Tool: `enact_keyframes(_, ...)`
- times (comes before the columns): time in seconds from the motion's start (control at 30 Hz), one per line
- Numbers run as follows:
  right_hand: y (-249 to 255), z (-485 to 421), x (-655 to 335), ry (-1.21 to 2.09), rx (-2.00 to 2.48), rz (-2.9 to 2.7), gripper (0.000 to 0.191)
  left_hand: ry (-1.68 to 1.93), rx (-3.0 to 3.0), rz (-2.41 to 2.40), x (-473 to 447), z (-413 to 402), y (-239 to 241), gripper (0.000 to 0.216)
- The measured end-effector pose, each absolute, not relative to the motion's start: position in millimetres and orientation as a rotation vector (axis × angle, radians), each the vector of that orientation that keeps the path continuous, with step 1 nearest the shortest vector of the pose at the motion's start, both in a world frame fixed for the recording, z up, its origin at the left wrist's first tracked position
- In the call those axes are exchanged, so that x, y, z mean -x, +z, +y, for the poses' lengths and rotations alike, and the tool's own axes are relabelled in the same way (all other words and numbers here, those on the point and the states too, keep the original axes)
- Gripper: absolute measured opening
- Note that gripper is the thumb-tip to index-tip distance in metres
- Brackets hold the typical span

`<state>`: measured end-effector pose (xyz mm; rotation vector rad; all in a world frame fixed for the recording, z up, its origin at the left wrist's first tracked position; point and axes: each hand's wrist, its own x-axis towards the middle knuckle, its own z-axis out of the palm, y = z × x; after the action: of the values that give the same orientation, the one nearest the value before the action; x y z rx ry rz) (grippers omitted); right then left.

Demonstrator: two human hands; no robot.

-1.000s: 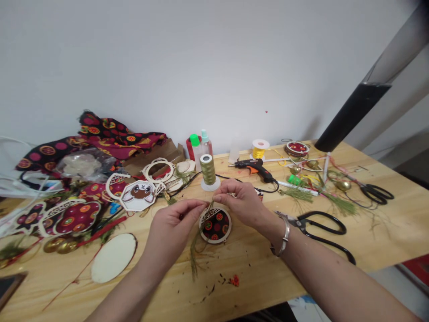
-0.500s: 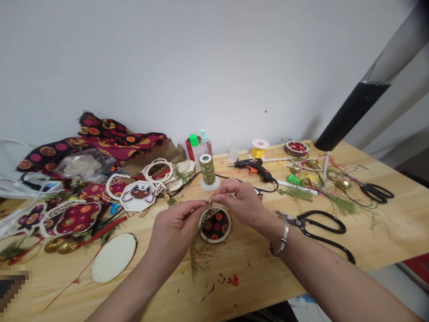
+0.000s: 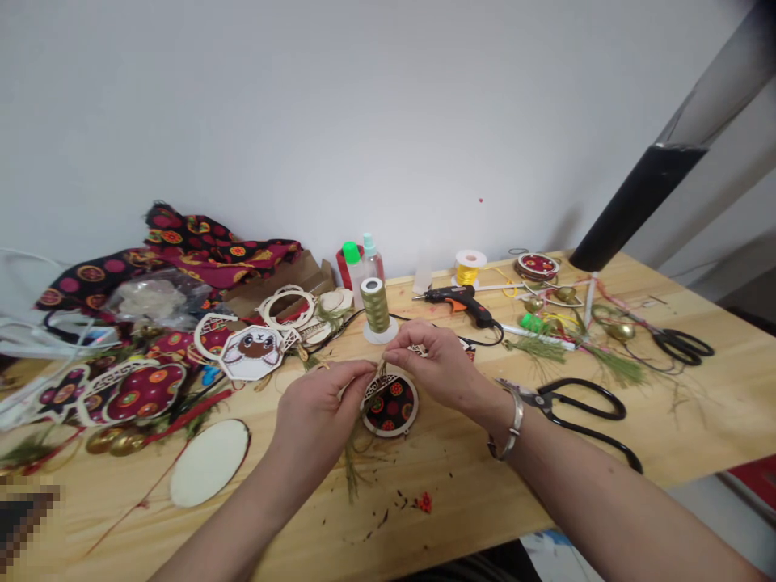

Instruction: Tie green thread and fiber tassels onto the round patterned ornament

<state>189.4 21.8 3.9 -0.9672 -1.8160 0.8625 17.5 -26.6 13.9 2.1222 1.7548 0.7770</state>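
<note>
So the left hand [image 3: 318,404] and right hand [image 3: 432,361] are pinching olive-green thread [image 3: 381,375], grips pretty narrow, by the top edge of the round patterned ornament [image 3: 392,407], which is lying on the wooden table [image 3: 309,521]. The thread spool [image 3: 376,309] is standing just behind, and 1 pair of black-handled scissors [image 3: 544,398] is lying near the right hand.

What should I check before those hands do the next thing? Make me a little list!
1. Green thread pinched by the left hand and right hand: ok.
2. Round ornament lying on the table, close by the fingertips: ok.
3. Thread spool standing upright: ok.
4. Big scissors well away from the right wrist: not ok, the blades lie right beside it.
5. Glue gun cool: cannot tell from a picture.
6. Front of the table free of scraps: not ok, a red scrap and dark bits lie there.
</note>
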Motion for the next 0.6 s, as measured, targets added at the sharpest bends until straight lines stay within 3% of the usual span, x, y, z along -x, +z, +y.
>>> enact_keyframes(0.43, 4.7, 21.5, -191.0, 0.887, 0.915, -1.804, 0.013, 0.932, -1.875, 1.633, -22.3, -24.8, 19.2, 0.016)
enact_keyframes(0.6, 3.8, 21.9, -191.8, 0.901, 0.906, -1.784, 0.013, 1.053, -1.545, 1.604, -23.0, -23.7, 26.9, 0.031)
